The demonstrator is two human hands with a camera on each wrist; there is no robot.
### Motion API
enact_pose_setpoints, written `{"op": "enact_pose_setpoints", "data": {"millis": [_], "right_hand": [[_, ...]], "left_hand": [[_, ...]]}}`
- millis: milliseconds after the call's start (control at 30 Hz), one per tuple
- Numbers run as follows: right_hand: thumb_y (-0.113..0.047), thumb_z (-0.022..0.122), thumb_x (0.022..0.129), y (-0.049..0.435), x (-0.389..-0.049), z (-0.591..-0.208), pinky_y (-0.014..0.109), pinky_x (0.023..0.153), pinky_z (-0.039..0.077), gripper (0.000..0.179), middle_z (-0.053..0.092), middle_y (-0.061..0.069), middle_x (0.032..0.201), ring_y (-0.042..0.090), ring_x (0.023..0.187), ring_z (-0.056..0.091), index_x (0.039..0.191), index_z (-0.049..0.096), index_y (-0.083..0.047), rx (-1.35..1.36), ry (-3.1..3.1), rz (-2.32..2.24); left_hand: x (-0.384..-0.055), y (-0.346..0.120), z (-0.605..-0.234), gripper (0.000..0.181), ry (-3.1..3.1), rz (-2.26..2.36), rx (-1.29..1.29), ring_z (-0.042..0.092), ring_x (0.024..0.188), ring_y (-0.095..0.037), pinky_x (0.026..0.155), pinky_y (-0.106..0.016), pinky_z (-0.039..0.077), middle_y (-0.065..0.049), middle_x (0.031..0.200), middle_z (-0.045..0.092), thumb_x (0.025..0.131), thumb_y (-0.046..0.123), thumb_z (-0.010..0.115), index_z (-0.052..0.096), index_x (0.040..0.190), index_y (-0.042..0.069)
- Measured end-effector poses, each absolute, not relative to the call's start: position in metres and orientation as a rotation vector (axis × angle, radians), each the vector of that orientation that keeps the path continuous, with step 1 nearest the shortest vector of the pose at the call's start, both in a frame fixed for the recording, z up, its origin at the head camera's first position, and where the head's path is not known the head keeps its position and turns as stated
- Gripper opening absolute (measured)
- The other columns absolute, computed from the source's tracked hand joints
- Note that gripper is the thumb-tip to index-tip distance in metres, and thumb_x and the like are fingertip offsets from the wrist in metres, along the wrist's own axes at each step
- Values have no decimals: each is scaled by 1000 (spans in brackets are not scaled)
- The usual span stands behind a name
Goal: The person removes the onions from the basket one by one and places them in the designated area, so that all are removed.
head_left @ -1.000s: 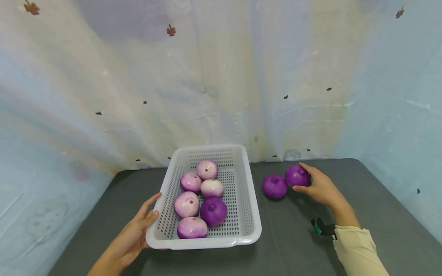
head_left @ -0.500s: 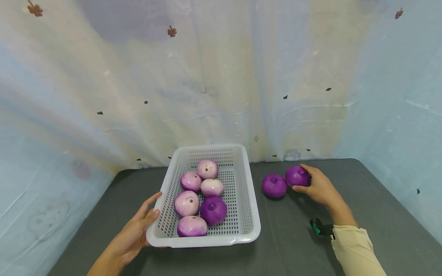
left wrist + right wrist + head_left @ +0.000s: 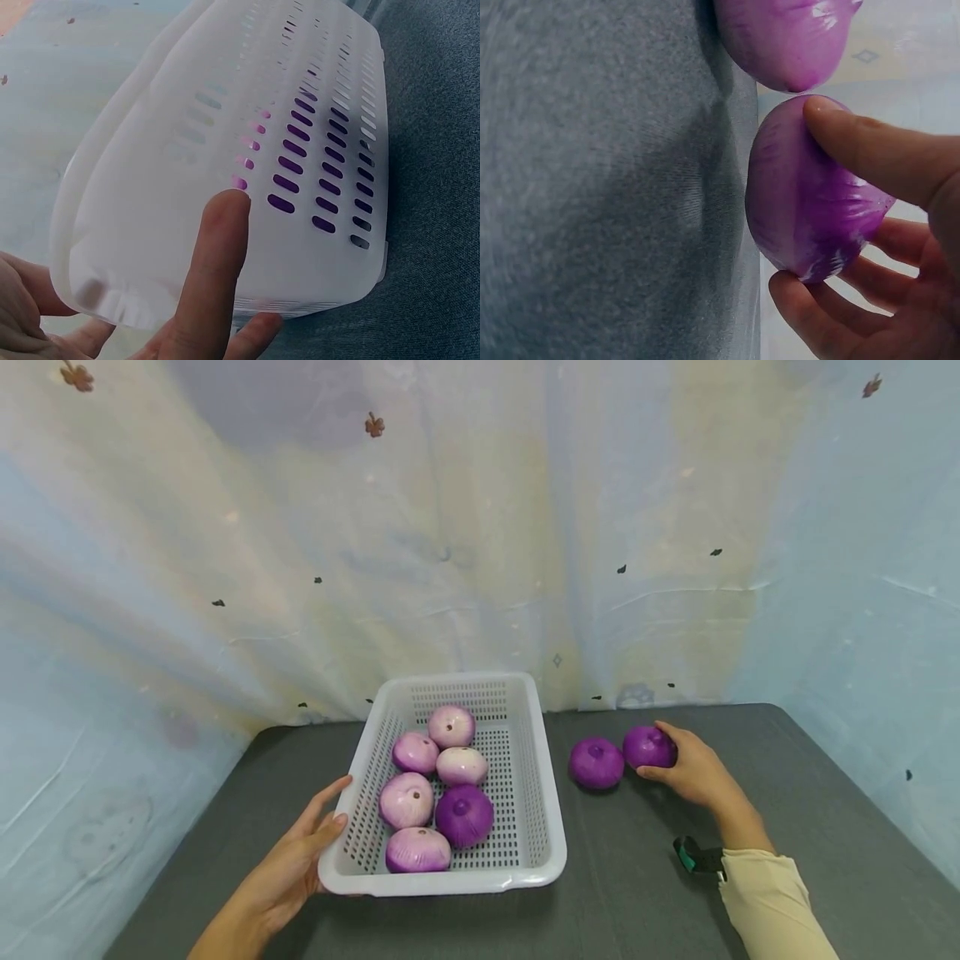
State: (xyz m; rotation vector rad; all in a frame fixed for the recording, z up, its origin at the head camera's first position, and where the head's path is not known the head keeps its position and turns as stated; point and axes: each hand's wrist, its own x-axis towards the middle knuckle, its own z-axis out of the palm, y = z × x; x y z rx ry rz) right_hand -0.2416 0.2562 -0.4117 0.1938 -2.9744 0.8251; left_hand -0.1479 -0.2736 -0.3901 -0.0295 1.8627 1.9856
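Observation:
At the left side of a white plastic basket, my left hand holds the wall near the front corner. In the left wrist view one finger lies along the slotted side while other fingers reach around the corner. Inside the basket are several pale purple-and-white onions and one dark purple onion. To the right, my right hand pinches a dark purple onion between thumb and fingers, low over the table. A second dark purple onion sits just left of it.
The dark grey table carries everything. A patterned curtain hangs right behind its back edge and along both sides. A dark strap with a green part sticks out at my right wrist.
Both hands stay nearly where they were. My right hand keeps its grip on the onion, which shifts only very slightly. The basket and its onions stay put.

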Motion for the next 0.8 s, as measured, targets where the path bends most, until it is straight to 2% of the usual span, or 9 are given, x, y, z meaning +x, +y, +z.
{"op": "enact_pose_setpoints", "data": {"millis": [300, 567, 800], "right_hand": [[-37, 79, 83, 256, -242, -409, 68, 97, 41, 90, 41, 41, 141, 58, 125, 44, 147, 35, 8, 203, -2993, 814], [-39, 79, 83, 256, -243, -410, 67, 97, 42, 90, 42, 40, 141, 57, 126, 44, 147, 36, 9, 205, -3016, 788], [-36, 80, 82, 255, -244, -412, 67, 97, 41, 89, 44, 41, 138, 57, 124, 45, 145, 38, 11, 215, -3011, 776]], "left_hand": [[-148, -275, -390, 59, 1870, 1974, -15, 58, 120, -30, 80, -55, 57, -17, 160, 16, 108, 37, 40, 7, 156, 43], [-147, -273, -388, 59, 1865, 1992, -31, 55, 123, -29, 82, -53, 56, -19, 163, 12, 108, 36, 40, 7, 157, 41], [-147, -273, -387, 59, 1863, 1991, -6, 57, 121, -29, 82, -52, 57, -18, 162, 13, 108, 36, 40, 6, 156, 41]]}}
